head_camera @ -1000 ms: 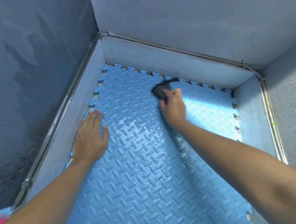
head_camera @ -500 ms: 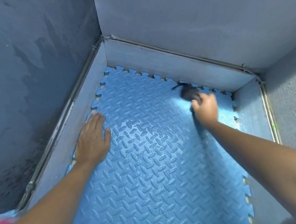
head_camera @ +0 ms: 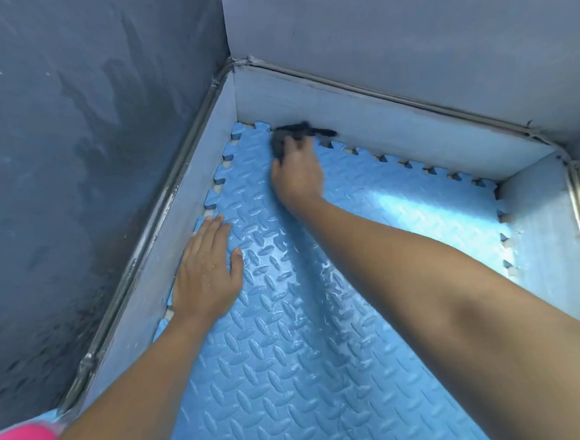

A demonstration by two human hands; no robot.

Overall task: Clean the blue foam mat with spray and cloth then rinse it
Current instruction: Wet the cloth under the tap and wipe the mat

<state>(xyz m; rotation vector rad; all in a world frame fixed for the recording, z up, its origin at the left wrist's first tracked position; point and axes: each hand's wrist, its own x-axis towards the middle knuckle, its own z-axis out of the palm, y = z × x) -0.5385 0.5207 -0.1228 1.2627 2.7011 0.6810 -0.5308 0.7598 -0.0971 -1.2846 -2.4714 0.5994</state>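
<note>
Wiping stage, rinse judged not yet done: blue foam mat point(head_camera: 291, 357) lies flat in walled basin point(head_camera: 413, 142), centre glossy-wet; right hand point(head_camera: 297, 174), grip clamped on dark cloth point(head_camera: 298, 132), works far-left corner; left hand point(head_camera: 206, 270) flat, fingers straight, pressing mat's left edge.

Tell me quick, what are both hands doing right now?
Left hand: open, pressing flat on the blue foam mat.
Right hand: closed, gripping the dark cloth.

The right hand point(head_camera: 297, 173) has swept its dark cloth point(head_camera: 293, 135) leftward along the blue foam mat's point(head_camera: 292, 374) far edge. It now nears the far-left corner.
</note>
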